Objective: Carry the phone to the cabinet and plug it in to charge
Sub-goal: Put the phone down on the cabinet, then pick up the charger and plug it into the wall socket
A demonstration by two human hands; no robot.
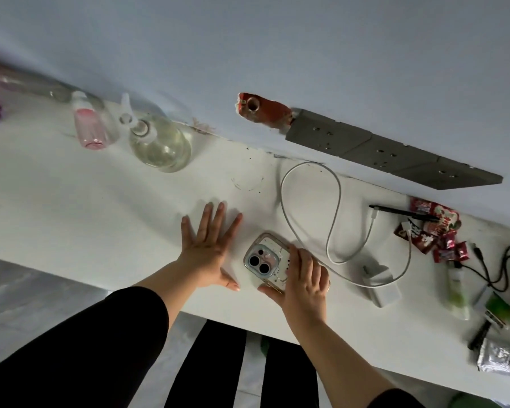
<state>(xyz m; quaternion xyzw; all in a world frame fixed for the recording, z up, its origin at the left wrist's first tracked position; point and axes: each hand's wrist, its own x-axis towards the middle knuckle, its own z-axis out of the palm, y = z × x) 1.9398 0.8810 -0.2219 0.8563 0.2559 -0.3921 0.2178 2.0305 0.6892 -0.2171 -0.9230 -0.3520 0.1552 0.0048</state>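
A phone [262, 256] in a clear speckled case lies face down on the white cabinet top [106, 207], its camera lenses up. My right hand [302, 279] covers its near end, with fingers and thumb wrapped around its edges. My left hand [209, 248] rests flat on the top just left of the phone, fingers spread. A white charging cable [309, 207] loops to the right of the phone and runs to a white charger brick [382, 285]. A grey row of wall sockets [389, 151] sits on the wall behind.
A round glass spray bottle [159, 142] and a small pink bottle [87, 125] stand at the back left. At the right lie red snack packets [436, 231], a black pen [401, 212], a green tube [457, 290], a black cable [501, 266] and a silver sachet [495, 356].
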